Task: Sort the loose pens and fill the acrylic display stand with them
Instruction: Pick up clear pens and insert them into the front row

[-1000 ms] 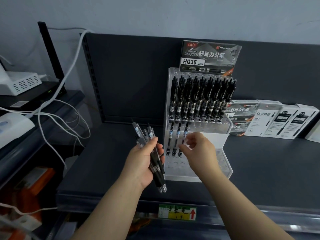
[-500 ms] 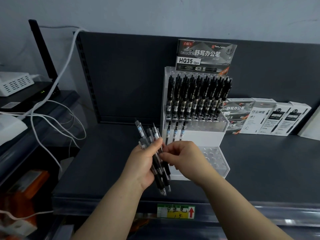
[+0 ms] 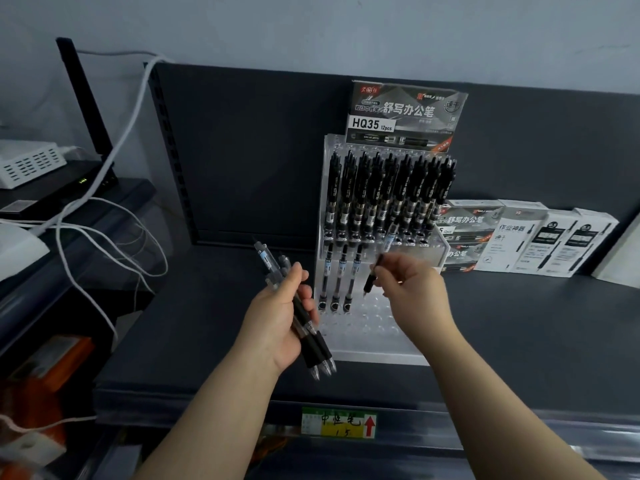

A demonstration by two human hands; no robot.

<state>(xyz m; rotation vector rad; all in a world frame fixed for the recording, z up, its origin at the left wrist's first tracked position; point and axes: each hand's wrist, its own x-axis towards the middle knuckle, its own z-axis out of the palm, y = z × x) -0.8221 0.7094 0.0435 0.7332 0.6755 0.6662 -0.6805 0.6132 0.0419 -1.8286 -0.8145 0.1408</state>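
1. Leftmost, white cables (image 3: 104, 188) trail down from a side ledge next to the dark shelf (image 3: 207, 323).
2. Next, the left hand (image 3: 277, 313) is curled round a bundle (image 3: 313, 344) of loose pens. Their tips point down and toward the camera, just left of the stand.
3. On the shelf, the clear stand (image 3: 374, 356) sits against the back panel. Black pens (image 3: 388, 195) pack its upper tier, and three pens (image 3: 341, 278) stand upright in the leftmost holes of the lower tier.
4. On top of the stand rests a box (image 3: 405, 116) marked HQ35.
5. Over the lower tier, the right hand (image 3: 412, 292) pinches a single pen (image 3: 372, 277) between thumb and fingers. The pen is tilted with its tip down, just right of the three pens.
6. Farther right, more boxes (image 3: 526, 240) stand on the shelf beside the stand.
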